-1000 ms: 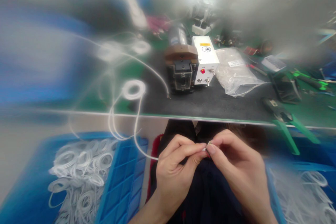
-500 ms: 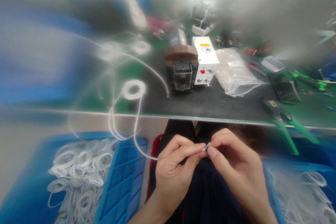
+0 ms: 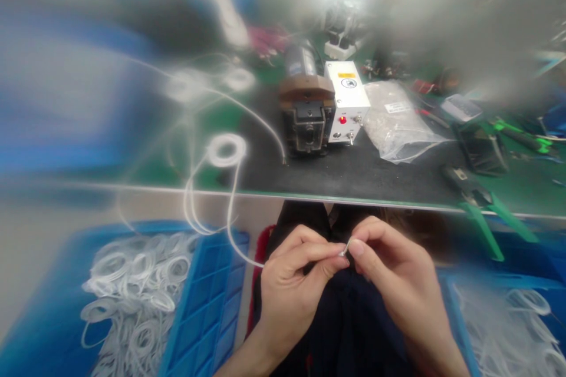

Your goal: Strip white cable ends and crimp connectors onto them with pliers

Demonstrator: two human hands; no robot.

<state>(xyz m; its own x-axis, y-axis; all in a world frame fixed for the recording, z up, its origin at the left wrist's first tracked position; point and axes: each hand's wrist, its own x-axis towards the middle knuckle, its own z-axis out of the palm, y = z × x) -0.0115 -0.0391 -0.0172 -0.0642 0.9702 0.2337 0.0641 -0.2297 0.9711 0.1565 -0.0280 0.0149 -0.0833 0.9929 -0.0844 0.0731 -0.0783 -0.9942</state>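
Observation:
Below the bench edge, over my dark lap, my left hand (image 3: 294,285) pinches the end of a thin white cable (image 3: 230,224). The cable runs up from my fingers over the bench edge to a small white coil (image 3: 226,149) on the bench. My right hand (image 3: 393,277) is closed in a pinch at the cable's tip, thumb against forefinger, touching my left fingertips. What sits at the tip is too small to name.
A blue crate (image 3: 207,306) with several coiled white cables sits at lower left, another blue bin (image 3: 508,318) at lower right. On the bench (image 3: 354,174) stand a small machine (image 3: 307,112) with a white control box (image 3: 347,100), a plastic bag (image 3: 398,121) and green-handled pliers (image 3: 480,203).
Both hands have stayed together in my lap. My right fingers have shifted slightly up and left along the cable tip; nothing else has moved.

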